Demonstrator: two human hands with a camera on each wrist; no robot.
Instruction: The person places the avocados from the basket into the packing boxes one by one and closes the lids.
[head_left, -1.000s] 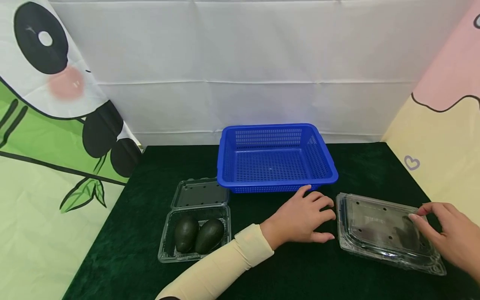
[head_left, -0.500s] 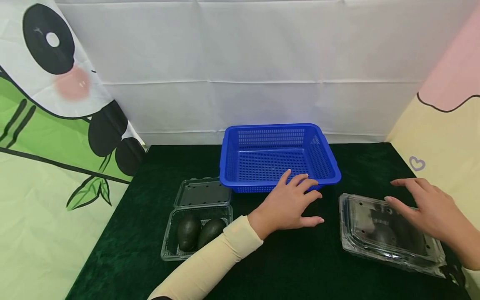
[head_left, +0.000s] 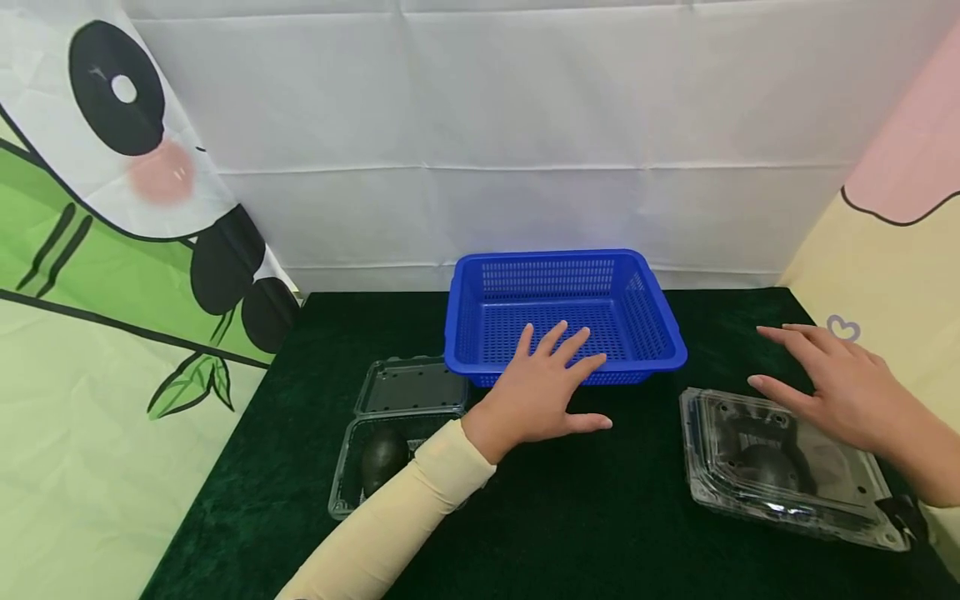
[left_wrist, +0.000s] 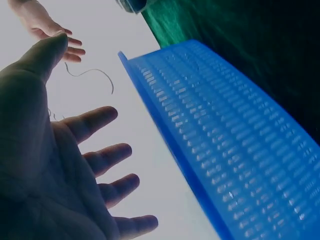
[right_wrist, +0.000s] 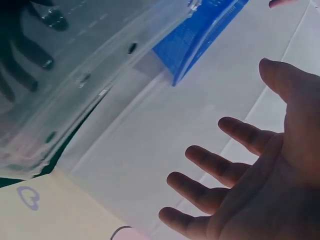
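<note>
My left hand (head_left: 536,392), fingers spread and holding nothing, hovers over the front rim of a blue plastic basket (head_left: 566,367). In the left wrist view its palm (left_wrist: 65,175) stands apart from the basket's perforated wall (left_wrist: 220,130). My right hand (head_left: 843,396) is raised above a closed clear plastic clamshell (head_left: 795,500), not gripping it; the lid mirrors dark shapes. In the right wrist view, the fingers (right_wrist: 210,162) are extended beside the clamshell (right_wrist: 100,65). Left of the basket lies an opened clamshell (head_left: 345,492) with a dark green avocado (head_left: 384,460) visible; my left sleeve covers part of it.
A dark green cloth (head_left: 600,525) covers the table. Behind it hangs a white backdrop (head_left: 540,125), with a printed cartoon cloth (head_left: 225,367) on the left and a cream and pink one on the right. The opened clamshell's lid (head_left: 411,387) touches or nearly touches the basket.
My right hand has let go of the closed clamshell and risen up and left. My left hand has moved left from beside that clamshell to the basket's front rim, its fingers spreading.
</note>
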